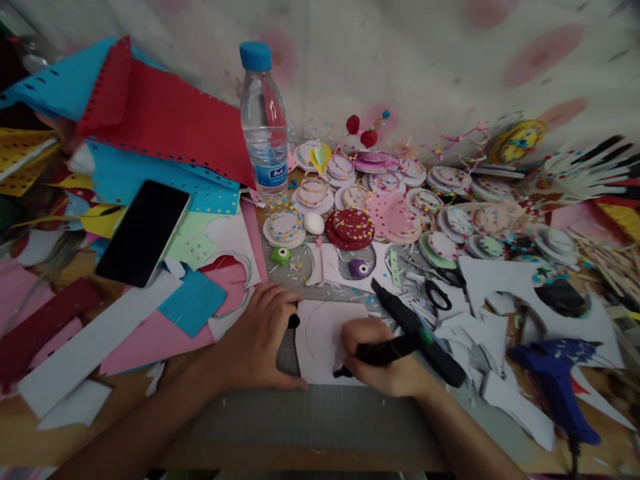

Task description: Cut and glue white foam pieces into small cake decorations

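Observation:
A white sheet of paper (pixel 320 333) lies on the grey cutting mat (pixel 310 413) in front of me, with a faint curved line drawn on it. My left hand (pixel 263 337) rests at the paper's left edge, its thumb apart from the fingers and the thumb tip on the lower left corner. Beside its index finger is a small black rounded thing I cannot make out. In my right hand (pixel 383 367) is a thick black marker (pixel 393 350), held tilted, its tip down near the lower part of the sheet.
A box cutter (pixel 420 333), scissors (pixel 440 293) and paper scraps lie to the right, then a blue glue gun (pixel 560 383). Small decorated paper hats (pixel 350 227), two craft punches (pixel 359 269) and a water bottle (pixel 265 133) stand behind. A phone (pixel 145 230) lies left on coloured sheets.

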Demonstrator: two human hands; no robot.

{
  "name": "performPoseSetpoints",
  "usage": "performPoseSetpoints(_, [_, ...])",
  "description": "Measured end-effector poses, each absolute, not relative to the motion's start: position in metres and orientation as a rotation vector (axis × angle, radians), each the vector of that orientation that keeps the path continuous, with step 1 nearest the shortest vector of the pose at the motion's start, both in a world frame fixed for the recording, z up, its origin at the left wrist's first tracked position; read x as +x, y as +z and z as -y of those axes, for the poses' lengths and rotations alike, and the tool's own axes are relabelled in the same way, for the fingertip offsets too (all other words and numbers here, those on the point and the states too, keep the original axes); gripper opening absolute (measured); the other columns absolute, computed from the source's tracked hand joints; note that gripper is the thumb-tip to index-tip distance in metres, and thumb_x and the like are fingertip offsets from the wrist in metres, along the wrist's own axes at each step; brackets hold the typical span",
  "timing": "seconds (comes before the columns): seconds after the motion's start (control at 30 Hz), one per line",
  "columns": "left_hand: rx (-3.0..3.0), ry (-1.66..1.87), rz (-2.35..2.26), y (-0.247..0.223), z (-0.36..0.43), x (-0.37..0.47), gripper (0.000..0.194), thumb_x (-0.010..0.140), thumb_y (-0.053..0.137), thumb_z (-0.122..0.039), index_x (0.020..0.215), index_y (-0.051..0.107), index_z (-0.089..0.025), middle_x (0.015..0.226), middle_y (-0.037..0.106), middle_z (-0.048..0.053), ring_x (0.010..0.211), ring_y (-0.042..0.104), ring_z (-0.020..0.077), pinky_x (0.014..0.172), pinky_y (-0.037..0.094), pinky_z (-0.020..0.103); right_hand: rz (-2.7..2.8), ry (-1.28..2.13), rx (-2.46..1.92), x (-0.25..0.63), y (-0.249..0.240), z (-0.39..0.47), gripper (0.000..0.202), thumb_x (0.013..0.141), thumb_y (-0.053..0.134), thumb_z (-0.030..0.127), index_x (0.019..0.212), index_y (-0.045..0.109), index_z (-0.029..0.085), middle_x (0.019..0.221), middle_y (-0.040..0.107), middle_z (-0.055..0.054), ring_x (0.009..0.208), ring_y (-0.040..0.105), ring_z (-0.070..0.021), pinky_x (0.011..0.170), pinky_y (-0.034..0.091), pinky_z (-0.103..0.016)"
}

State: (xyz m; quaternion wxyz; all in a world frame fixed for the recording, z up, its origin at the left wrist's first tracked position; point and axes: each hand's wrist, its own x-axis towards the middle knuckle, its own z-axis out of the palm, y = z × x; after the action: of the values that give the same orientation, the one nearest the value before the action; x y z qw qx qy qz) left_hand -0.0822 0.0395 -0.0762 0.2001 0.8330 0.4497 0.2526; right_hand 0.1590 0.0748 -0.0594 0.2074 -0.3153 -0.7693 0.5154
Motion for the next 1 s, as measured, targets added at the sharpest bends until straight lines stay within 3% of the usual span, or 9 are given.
performPoseSetpoints(0.2, [2.342,0.7,-1.254,-0.077,-0.04,-0.082,0.077,0.052,0.075,-0.068,0.104,0.044,-0.02,0.121,0.055,0.017,0.114,0.049,0.0384,0.101,0.032,0.062,2.091,1.56,-0.894,0.16,-0.057,-0.077,0.019,0.077,0.055,0.02,0.061,0.044,0.022,0.058,0.046,0.005,0.054,0.041,-0.0108,0.051,0.031,-0.023])
performPoseSetpoints(0.37, [2.369,0.694,-1.238,-0.075,-0.041,-0.083,0.078,0.053,0.076,-0.068,0.103,0.042,-0.02,0.12,0.054,0.018,0.112,0.05,0.0382,0.099,0.034,0.062,1.908,1.685,-0.853,0.168,-0.061,-0.078,0.025,0.075,0.055,0.022,0.056,0.039,0.022,0.054,0.038,0.005,0.053,0.039,-0.0122,0.049,0.029,-0.024])
performPoseSetpoints(0.53, [2.442,0.729,-1.304,-0.072,-0.037,-0.076,0.085,0.048,0.071,-0.079,0.101,0.045,-0.017,0.111,0.056,0.018,0.105,0.052,0.0403,0.094,0.036,0.066,1.65,1.32,-1.021,0.179,-0.057,-0.074,0.009,0.088,0.055,0.03,0.082,0.057,0.023,0.073,0.055,0.002,0.062,0.051,-0.0139,0.054,0.04,-0.024])
performPoseSetpoints(0.63, [2.462,0.751,-1.36,-0.072,-0.03,-0.066,0.09,0.046,0.068,-0.083,0.1,0.045,-0.015,0.101,0.057,0.016,0.096,0.054,0.0382,0.09,0.039,0.064,1.643,0.987,-1.132,0.178,-0.048,-0.065,0.011,0.087,0.058,0.025,0.098,0.059,0.027,0.088,0.061,0.0,0.073,0.058,-0.015,0.062,0.047,-0.025])
performPoseSetpoints(0.8, [2.418,0.691,-1.299,-0.072,-0.025,-0.06,0.08,0.052,0.072,-0.076,0.098,0.046,-0.016,0.095,0.059,0.012,0.088,0.055,0.0328,0.08,0.044,0.053,1.726,0.776,-1.188,0.162,-0.048,-0.041,0.021,0.082,0.057,0.014,0.1,0.057,0.027,0.087,0.064,0.0,0.078,0.063,-0.0165,0.065,0.05,-0.025])
performPoseSetpoints(1.0, [2.316,0.583,-1.274,-0.068,-0.029,-0.066,0.068,0.058,0.076,-0.067,0.096,0.049,-0.017,0.095,0.06,0.008,0.091,0.053,0.0295,0.083,0.042,0.048,1.966,0.65,-1.145,0.151,-0.067,-0.037,0.016,0.078,0.061,0.014,0.089,0.055,0.025,0.075,0.062,0.001,0.07,0.06,-0.017,0.065,0.047,-0.031])
